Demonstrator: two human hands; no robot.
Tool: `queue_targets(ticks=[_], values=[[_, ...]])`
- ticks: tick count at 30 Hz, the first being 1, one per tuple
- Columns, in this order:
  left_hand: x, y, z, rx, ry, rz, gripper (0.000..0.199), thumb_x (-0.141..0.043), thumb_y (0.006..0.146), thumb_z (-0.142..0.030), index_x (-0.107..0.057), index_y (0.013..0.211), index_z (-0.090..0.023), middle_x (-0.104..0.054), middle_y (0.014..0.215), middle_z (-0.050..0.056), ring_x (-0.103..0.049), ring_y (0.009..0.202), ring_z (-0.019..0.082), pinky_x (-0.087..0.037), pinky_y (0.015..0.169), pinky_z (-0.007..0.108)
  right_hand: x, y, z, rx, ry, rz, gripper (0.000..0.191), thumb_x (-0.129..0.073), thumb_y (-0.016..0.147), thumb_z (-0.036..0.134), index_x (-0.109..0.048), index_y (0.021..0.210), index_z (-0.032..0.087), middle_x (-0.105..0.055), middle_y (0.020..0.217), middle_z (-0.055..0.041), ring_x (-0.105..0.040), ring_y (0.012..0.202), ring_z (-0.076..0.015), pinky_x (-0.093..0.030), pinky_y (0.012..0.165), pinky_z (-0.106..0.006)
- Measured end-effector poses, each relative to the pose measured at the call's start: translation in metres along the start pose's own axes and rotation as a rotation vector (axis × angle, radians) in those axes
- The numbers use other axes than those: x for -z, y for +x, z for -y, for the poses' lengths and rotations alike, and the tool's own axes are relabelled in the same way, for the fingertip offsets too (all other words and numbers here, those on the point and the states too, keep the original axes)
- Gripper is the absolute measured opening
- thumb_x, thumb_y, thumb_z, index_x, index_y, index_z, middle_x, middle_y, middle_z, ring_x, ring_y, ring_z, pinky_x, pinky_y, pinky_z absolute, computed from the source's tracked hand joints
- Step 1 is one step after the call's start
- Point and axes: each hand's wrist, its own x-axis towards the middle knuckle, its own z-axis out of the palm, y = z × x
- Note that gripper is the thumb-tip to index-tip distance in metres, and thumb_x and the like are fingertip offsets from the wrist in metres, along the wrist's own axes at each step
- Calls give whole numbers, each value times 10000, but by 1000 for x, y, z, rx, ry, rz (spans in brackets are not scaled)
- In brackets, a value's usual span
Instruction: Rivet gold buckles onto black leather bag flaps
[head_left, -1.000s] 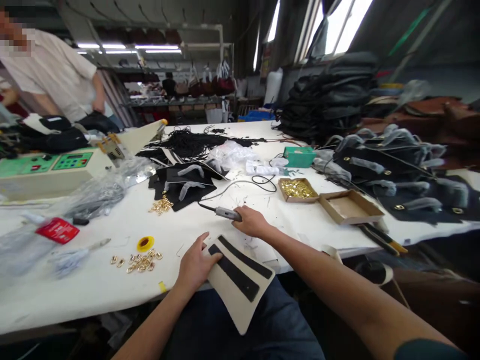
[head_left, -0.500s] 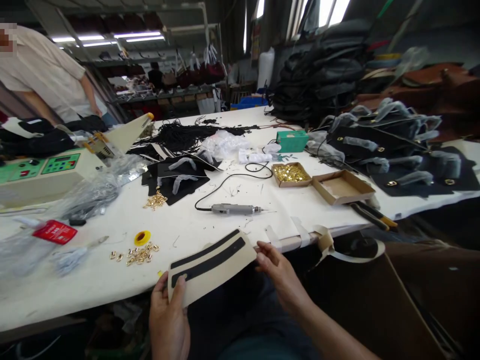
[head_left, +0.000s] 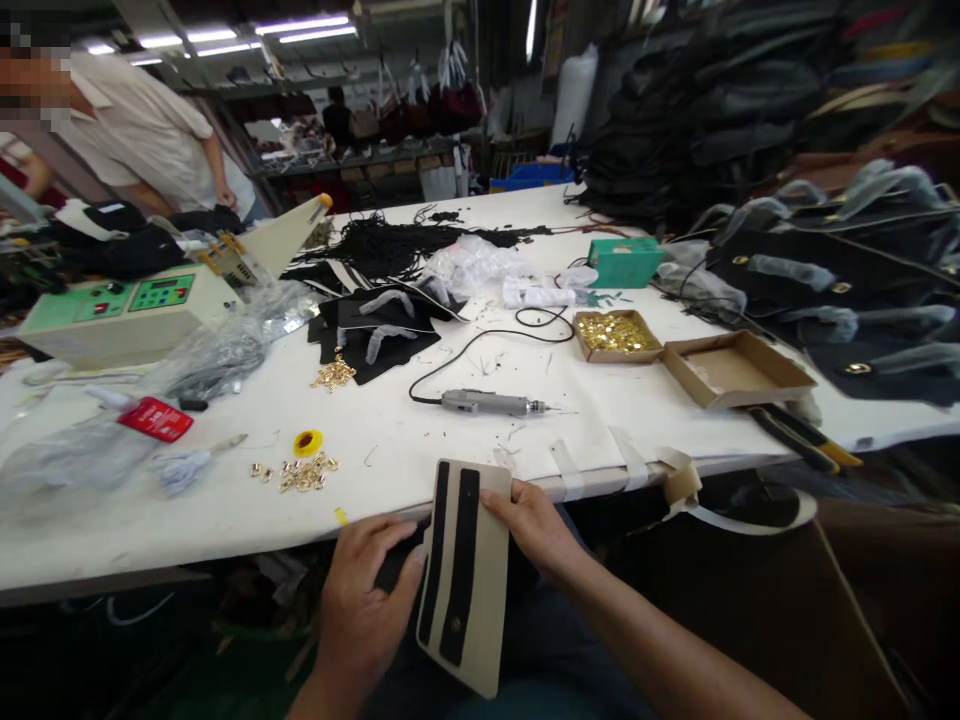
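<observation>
A beige panel (head_left: 489, 590) with two black strips is held upright at the table's front edge. A small round metallic spot shows low on the wider strip. My right hand (head_left: 536, 525) grips the panel's upper right edge, thumb in front and fingers behind. At the panel's left edge is my left hand (head_left: 367, 590), its fingers spread and its thumb close to the edge; whether it touches cannot be made out. Beyond them on the table lies a grey electric screwdriver (head_left: 487, 403), its bit pointing right. Small gold metal fittings (head_left: 304, 472) lie beside a yellow tape roll (head_left: 307, 443).
A cardboard box of gold pieces (head_left: 615, 337), a shallow cardboard tray (head_left: 739, 370) and pliers (head_left: 806, 440) are at the right. A red-labelled bottle (head_left: 156, 418) and a machine with green panels (head_left: 127, 310) stand left. Across the table is a person (head_left: 142, 120).
The panel has turned from lying slantwise to upright. My left hand has let go of its left end, and my right hand has taken hold of the other end. The view has shifted left.
</observation>
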Motion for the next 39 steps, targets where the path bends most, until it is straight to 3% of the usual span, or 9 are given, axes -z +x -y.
queue_targets(ticks=[3, 6, 14, 18, 23, 27, 31, 34, 39], values=[[-27, 33, -2, -199, 55, 93, 253, -674, 951, -243, -732, 1197, -233, -720, 1249, 97, -620, 1232, 278, -514, 1097, 483, -12, 9, -1, -5, -72, 41, 387, -711, 863, 554, -733, 869, 168, -741, 760, -42, -640, 643, -197, -485, 573, -280], [-50, 47, 5, -254, 68, 189, 294, -701, 936, -224, -711, 1229, -201, -705, 1328, 116, -580, 1297, 298, -508, 1112, 520, -15, 19, 2, 57, -219, 5, 329, -697, 865, 499, -746, 872, 173, -744, 775, -36, -640, 668, -206, -483, 570, -279], [-64, 42, 24, -143, 43, 152, 402, -814, 852, -264, -691, 1233, -221, -684, 1320, 125, -603, 1277, 327, -515, 1105, 565, -13, 27, 10, 110, -407, -84, 273, -691, 864, 408, -764, 984, 174, -794, 915, -66, -697, 787, -243, -538, 658, -317], [-65, 38, 20, -35, -41, 53, 702, -839, 791, -195, -551, 1429, -237, -573, 1468, 153, -543, 1385, 336, -482, 1163, 566, -14, 22, 10, 108, -426, -81, 292, -709, 869, 462, -796, 933, 191, -799, 902, -71, -708, 808, -285, -543, 656, -348], [-45, 27, 20, 431, -567, -112, 968, -823, 782, -228, -316, 1604, -282, -592, 1467, 147, -679, 1204, 258, -588, 1018, 452, -21, 16, 24, 40, -293, 161, 376, -749, 854, 574, -787, 915, 204, -770, 826, -49, -662, 693, -239, -507, 605, -326], [-15, 13, 27, 720, -1025, 20, 740, -895, 712, -367, -638, 1382, -186, -785, 1081, 93, -756, 957, 253, -612, 874, 384, -40, 23, 46, 4, -284, 426, 416, -760, 858, 597, -797, 957, 194, -765, 869, -46, -648, 695, -209, -503, 659, -319], [4, -3, 35, 734, -1054, 108, 398, -874, 748, -461, -817, 990, -150, -816, 928, 78, -756, 880, 279, -598, 831, 378, -79, 58, 66, 136, -347, 491, 507, -676, 909, 645, -802, 1022, 168, -776, 934, -79, -687, 804, -224, -520, 711, -317], [12, -13, 39, 725, -1011, 18, 415, -831, 810, -479, -817, 1097, -179, -822, 1008, 79, -752, 1010, 313, -587, 919, 404, -121, 101, 64, 257, -453, 393, 461, -672, 920, 589, -781, 1068, 166, -775, 936, -75, -705, 793, -212, -528, 696, -313], [30, -28, 46, 762, -955, -68, 454, -811, 829, -499, -798, 1160, -189, -817, 1051, 97, -741, 1067, 335, -597, 912, 399, -183, 157, 43, 547, -976, 328, 224, -735, 871, 356, -802, 1037, 222, -781, 955, -36, -686, 825, -186, -514, 777, -307]])
